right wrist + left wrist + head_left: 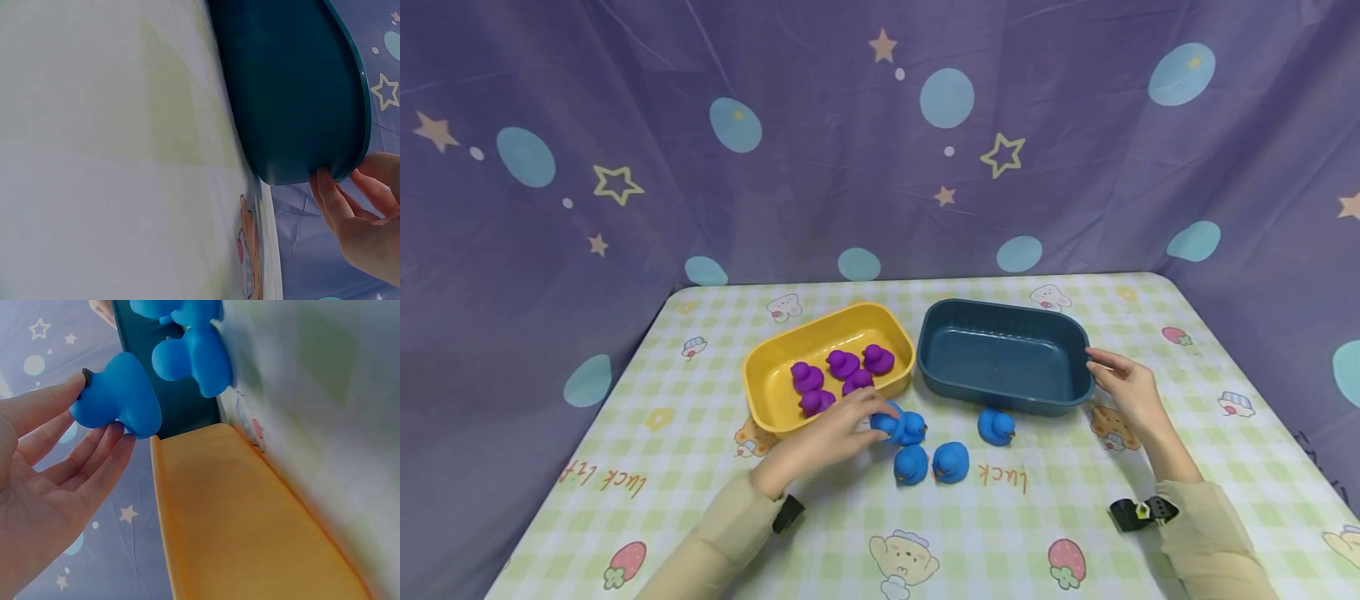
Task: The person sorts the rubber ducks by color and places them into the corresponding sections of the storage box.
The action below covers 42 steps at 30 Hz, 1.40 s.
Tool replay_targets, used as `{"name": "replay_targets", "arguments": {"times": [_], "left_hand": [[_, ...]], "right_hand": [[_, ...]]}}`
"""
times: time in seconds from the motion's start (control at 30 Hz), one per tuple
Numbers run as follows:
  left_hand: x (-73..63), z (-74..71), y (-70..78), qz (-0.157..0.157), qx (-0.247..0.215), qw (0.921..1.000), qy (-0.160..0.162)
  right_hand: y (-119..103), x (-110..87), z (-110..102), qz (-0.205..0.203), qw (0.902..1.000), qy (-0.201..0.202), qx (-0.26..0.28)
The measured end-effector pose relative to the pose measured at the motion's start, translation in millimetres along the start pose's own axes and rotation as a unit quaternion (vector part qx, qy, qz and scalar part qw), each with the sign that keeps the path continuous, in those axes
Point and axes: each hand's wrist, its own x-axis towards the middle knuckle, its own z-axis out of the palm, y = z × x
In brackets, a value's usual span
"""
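On my feed the rims of the yellow bin [771, 387] and the dark teal bin [1003, 358] are nearly meeting, and I'm seeing a broad stretch of cloth running in front of both. The left hand [835, 429] is working just off the yellow bin's near right corner, pinching a blue duck [119, 397] between thumb and fingers and holding it above the table. A second blue duck [913, 428] is sitting just right of it, two more blue ducks [951, 462] are sitting nearer the front, and a fifth [997, 427] is lying by the teal bin's front wall. The right hand [1131, 396] is touching that bin's right end, fingers loosely extended. Five purple ducks [842, 364] are lying inside the yellow bin. Green-and-white checked cloth [1000, 542] is covering the table; a purple star-print curtain [820, 192] is hanging behind.
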Motion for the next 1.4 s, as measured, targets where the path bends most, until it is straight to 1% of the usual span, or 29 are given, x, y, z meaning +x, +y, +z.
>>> {"name": "replay_targets", "arguments": {"times": [0.2, 0.3, 0.4, 0.47, 0.5, 0.57, 0.63, 0.8, 0.83, 1.0, 1.03, 1.07, 1.27, 1.4], "left_hand": [[13.5, -3.0, 2.9, 0.015, -0.008, 0.9998, 0.007], [20.7, -4.0, 3.8, 0.023, -0.010, 0.9996, 0.008], [28.7, -5.2, 5.5, 0.031, -0.001, 0.9995, 0.011], [34.4, -6.2, 6.8, 0.029, 0.000, 0.9995, 0.009], [37.2, -6.9, 7.7, 0.027, -0.001, 0.9996, 0.008], [42.7, -8.7, 9.3, 0.024, -0.007, 0.9997, 0.005], [48.4, -11.2, 11.2, 0.020, -0.016, 0.9997, -0.001], [66.0, -16.1, 13.3, 0.021, -0.014, 0.9997, -0.005], [69.5, -16.9, 13.7, 0.022, -0.006, 0.9997, -0.004], [85.1, -18.6, 15.0, 0.015, 0.000, 0.9998, -0.016], [87.8, -18.5, 15.2, 0.014, 0.000, 0.9997, -0.018], [90.4, -18.2, 15.3, 0.011, -0.002, 0.9997, -0.020], [105.4, -16.7, 16.5, -0.003, -0.001, 0.9997, -0.025], [116.8, -14.8, 13.3, -0.001, 0.008, 0.9996, -0.026]], "right_hand": [[-8, -2.7, -1, 0.002, 1.0000, -0.006, 0.004], [-19, -7.9, -1, 0.012, 0.9999, -0.006, 0.004], [-34, -14.7, -4, 0.013, 0.9997, -0.020, 0.001], [-42, -18.8, -4, 0.021, 0.9995, -0.023, 0.004], [-45, -20.2, -5, 0.019, 0.9994, -0.029, 0.000], [-49, -21.8, -5, 0.034, 0.9991, -0.023, 0.008], [-51, -22.5, -5, 0.034, 0.9991, -0.023, 0.009], [-53, -23.1, -4, 0.006, 0.9995, -0.030, 0.001], [-53, -23.0, -4, 0.014, 0.9995, -0.025, 0.010], [-54, -22.8, -3, 0.020, 0.9994, -0.026, 0.008], [-54, -22.7, -3, 0.020, 0.9994, -0.027, 0.008], [-54, -22.8, -4, 0.012, 0.9994, -0.033, 0.001], [-55, -23.2, -4, 0.011, 0.9994, -0.034, -0.001], [-55, -23.4, -4, 0.014, 0.9993, -0.033, -0.006]]}}
